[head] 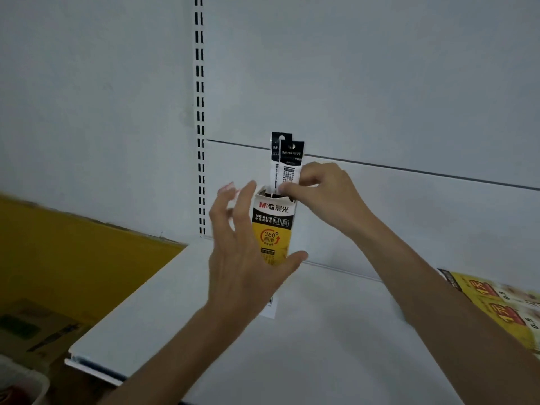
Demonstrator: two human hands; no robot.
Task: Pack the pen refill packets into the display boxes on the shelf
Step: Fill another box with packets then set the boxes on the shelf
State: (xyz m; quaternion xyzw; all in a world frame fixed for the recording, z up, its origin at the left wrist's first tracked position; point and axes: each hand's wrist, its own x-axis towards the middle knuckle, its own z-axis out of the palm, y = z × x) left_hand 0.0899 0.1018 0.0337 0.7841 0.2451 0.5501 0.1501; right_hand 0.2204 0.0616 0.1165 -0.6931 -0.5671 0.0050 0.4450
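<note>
While the left hand [245, 258] grips the box [274, 229] near the shelf's [321, 346] back edge, the right hand [321, 191] pinches two packets [289, 168]. They stand in its open top.

Above a white metal shelf [321, 346], the left hand [248, 258] grips an upright yellow-and-black cardboard display box [273, 226] while the right hand [318, 194] pinches two black-topped white refill packets [287, 162] standing in its open top.

Lower half of display box [273, 226] hidden behind left hand [245, 258]. Lower ends of refill packets [289, 168] inside box; print illegible. Yellow boxes [496, 302] blurred, cut by right edge.
</note>
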